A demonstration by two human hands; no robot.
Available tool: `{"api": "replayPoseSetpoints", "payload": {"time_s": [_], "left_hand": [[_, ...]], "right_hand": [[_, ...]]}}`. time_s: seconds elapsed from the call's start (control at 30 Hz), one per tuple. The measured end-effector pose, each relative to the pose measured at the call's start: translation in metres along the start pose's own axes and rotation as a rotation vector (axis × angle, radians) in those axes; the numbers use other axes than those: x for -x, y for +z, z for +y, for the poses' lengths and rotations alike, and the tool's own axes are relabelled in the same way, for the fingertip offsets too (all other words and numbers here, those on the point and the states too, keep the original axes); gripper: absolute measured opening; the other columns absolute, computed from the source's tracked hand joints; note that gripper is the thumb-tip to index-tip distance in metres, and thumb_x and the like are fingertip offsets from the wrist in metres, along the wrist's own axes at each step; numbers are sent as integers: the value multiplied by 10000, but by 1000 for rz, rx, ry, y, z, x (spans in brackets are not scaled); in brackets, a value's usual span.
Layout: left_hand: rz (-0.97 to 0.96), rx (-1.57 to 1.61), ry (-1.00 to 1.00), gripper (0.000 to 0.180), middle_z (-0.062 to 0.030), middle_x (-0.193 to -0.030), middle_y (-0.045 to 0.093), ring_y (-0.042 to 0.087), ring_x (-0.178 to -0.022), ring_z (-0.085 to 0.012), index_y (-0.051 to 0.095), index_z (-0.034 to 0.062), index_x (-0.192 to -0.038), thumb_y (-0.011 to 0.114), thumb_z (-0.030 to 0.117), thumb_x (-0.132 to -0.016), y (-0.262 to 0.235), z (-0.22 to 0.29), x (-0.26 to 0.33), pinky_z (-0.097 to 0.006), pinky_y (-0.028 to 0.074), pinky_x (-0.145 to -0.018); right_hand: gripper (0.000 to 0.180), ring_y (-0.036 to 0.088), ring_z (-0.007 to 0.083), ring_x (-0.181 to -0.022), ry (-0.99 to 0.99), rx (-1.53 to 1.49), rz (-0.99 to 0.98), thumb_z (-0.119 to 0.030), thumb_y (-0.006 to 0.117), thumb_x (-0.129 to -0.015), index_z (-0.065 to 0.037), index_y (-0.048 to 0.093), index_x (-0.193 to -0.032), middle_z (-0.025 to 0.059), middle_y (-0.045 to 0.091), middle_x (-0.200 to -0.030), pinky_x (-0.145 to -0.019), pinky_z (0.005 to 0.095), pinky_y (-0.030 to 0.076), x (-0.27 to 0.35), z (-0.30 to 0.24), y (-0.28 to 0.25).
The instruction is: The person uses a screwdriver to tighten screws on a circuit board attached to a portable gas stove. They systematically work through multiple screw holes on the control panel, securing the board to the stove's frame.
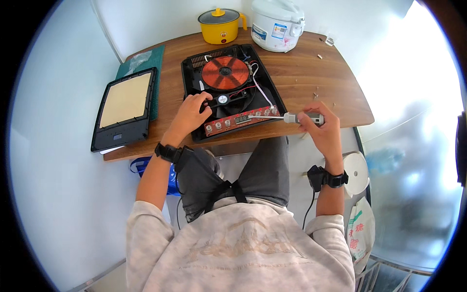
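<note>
An opened induction cooker base [275,87], a black tray, sits near the table's front edge. Inside are a round copper coil [219,74], a black cooling fan [234,104] and a red control board [221,125] with a small display and several buttons. My right hand [321,121] grips a screwdriver [304,118] by its grey handle. Its shaft points left across the board, the tip over or beside the display; contact is unclear. My left hand [195,109] rests at the fan's left side, fingers bent and apart, its fingertips by the fan frame.
The cooker's detached top cover [121,104] lies at the left, partly over a green cutting mat [156,63]. A yellow pot [219,31] and a white rice cooker [276,29] stand at the back. Several small screws [315,95] lie on the table's right side.
</note>
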State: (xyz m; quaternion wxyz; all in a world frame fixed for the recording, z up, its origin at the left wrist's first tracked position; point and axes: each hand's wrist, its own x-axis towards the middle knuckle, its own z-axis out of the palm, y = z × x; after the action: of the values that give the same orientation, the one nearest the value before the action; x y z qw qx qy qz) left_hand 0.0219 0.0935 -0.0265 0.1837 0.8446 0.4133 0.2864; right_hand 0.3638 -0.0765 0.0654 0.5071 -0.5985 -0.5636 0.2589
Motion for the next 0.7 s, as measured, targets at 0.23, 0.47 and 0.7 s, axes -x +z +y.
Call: {"api": "replayPoseSetpoints", "payload": {"time_s": [0.23,0.47,0.7], "left_hand": [[-37,-30,-41,270,-133,-1170,687,614,-1157,-329,666,58,-1214,643,108,-949,-28,7,9,-426,480,-1033],[-181,-40,-19,251,-153,-1189,707,670,-1130,-354,692,31,-1200,668,133,-973,-58,15,0,-410,517,-991],[-337,87,-32,223,-95,-955,738,694,-873,-188,704,22,-1152,693,141,-963,-58,49,-70,-340,550,-824]], "right_hand": [[305,733,116,-782,48,-222,14,-113,812,-912,15,645,-1132,83,725,-932,-628,223,539,-3,9,-8],[320,713,108,-804,91,-232,37,-61,811,-902,21,612,-1138,38,684,-919,-656,218,573,4,11,-11],[324,687,81,-804,118,-266,166,-57,824,-891,7,612,-1128,43,656,-961,-619,192,516,10,14,-9]]}}
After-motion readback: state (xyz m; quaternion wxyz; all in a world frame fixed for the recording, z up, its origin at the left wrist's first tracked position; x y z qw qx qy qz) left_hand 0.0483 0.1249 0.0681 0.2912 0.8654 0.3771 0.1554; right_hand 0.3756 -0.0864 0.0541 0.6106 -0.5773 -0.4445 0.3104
